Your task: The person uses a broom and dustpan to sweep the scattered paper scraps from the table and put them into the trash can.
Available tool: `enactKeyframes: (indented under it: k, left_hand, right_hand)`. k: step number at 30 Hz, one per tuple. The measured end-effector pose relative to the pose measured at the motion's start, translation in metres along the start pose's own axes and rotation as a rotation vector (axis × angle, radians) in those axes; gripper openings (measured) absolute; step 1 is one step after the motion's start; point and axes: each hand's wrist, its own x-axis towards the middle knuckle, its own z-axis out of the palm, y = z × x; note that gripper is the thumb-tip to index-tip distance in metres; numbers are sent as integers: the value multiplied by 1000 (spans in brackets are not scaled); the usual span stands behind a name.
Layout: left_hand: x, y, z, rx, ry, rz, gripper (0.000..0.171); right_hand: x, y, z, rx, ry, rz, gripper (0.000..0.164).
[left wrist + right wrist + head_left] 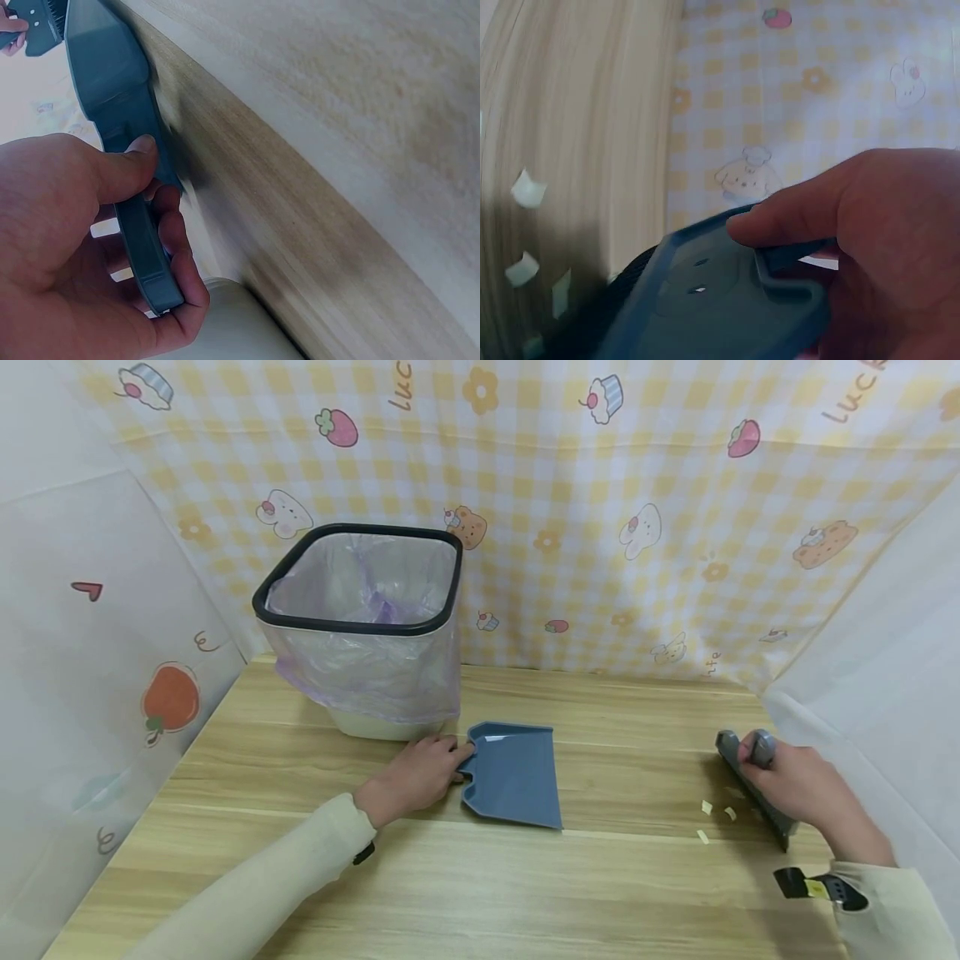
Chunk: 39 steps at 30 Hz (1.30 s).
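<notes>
Wood-grain table (pixel 622 893) holds lined trash bin (pixel 367 664); just right of it, blue-gray dustpan (pixel 516 777), long axis crosswise, mouth facing hand brush (pixel 712 322). Left hand (pixel 420 772) grips dustpan handle (pixel 142 244), clearest in left wrist view. Right hand (pixel 802 781) holds brush, diagonal; right wrist view shows its holes (pixel 697 289), hidden in head view. Pale scraps (pixel 707 807) beside brush.

The left hand (pixel 71 259) grips a dustpan handle (pixel 141 240).

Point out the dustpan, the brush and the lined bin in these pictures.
Dustpan (pixel 516 774): head view, on the middle of its flat pan.
Brush (pixel 724 300): right wrist view, on its smooth body, beside the two small holes.
Lined bin (pixel 345 627): head view, on the front of its black rim.
</notes>
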Motion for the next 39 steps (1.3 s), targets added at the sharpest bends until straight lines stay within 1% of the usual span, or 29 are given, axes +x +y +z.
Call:
enactKeyframes:
  k: [3, 7, 10, 15, 21, 27, 29, 33, 39]
  left_hand:
    - [0, 0, 0, -2, -2, -4, 38]
    - [0, 0, 1, 1, 0, -3, 38]
    - [0, 0, 1, 5, 10, 3, 38]
    - [-1, -1, 1, 11, 22, 12, 37]
    - [-1, -2, 2, 15, 19, 15, 38]
    - [0, -3, 4, 7, 21, 8, 38]
    - [0, -3, 5, 4, 23, 7, 37]
    - [-1, -3, 5, -8, 21, 2, 37]
    - [0, -4, 6, -19, 15, -1, 37]
  right_hand:
    - [-1, -10, 2, -14, -6, -29, 10]
    - [-1, -22, 5, -6, -37, -52, 14]
    - [1, -31, 9, 23, -54, -59, 18]
    - [8, -46, 13, 78, -61, -60, 17]
    - [19, -63, 18, 126, -42, -40, 17]
    - [28, -75, 21, 147, 0, -84, 19]
    - [30, -78, 21, 154, 5, -91, 20]
    - [31, -78, 17, 162, 1, -82, 18]
    - [29, -67, 7, 144, -4, -57, 16]
